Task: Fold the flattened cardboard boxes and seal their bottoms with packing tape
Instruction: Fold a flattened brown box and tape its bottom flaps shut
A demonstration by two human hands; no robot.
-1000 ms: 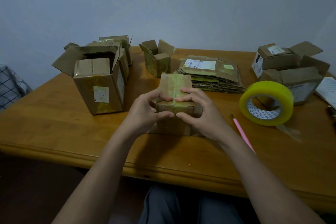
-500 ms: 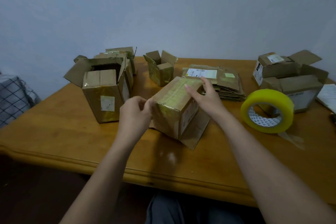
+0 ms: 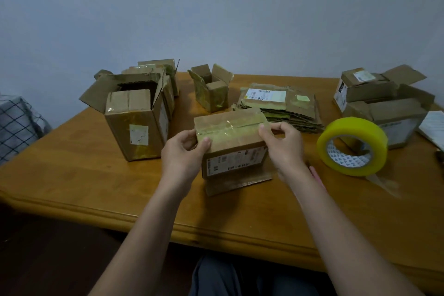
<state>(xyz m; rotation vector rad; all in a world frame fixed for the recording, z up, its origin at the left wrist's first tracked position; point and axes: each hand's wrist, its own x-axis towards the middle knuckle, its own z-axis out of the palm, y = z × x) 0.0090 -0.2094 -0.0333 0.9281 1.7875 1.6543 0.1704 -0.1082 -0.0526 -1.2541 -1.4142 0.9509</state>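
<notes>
A small cardboard box (image 3: 231, 139) stands upside down at the middle of the wooden table (image 3: 72, 175), its taped bottom facing up and a barcode label on the near side. My left hand (image 3: 185, 151) grips its left end, thumb on the tape. My right hand (image 3: 286, 144) grips its right end, thumb on the top edge. A loose flap lies flat under the box toward me. A yellow roll of packing tape (image 3: 352, 146) stands on edge to the right. A stack of flattened boxes (image 3: 278, 106) lies behind the held box.
Folded boxes (image 3: 137, 122) stand at the left, one small open box (image 3: 211, 90) at the back middle, more boxes (image 3: 384, 103) at the back right. A pink pen (image 3: 317, 176) lies beside my right wrist. Paper (image 3: 434, 125) sits at the right edge.
The box has been turned about a quarter turn, so its long side with the label now faces me. Both hands shifted to its two ends.
</notes>
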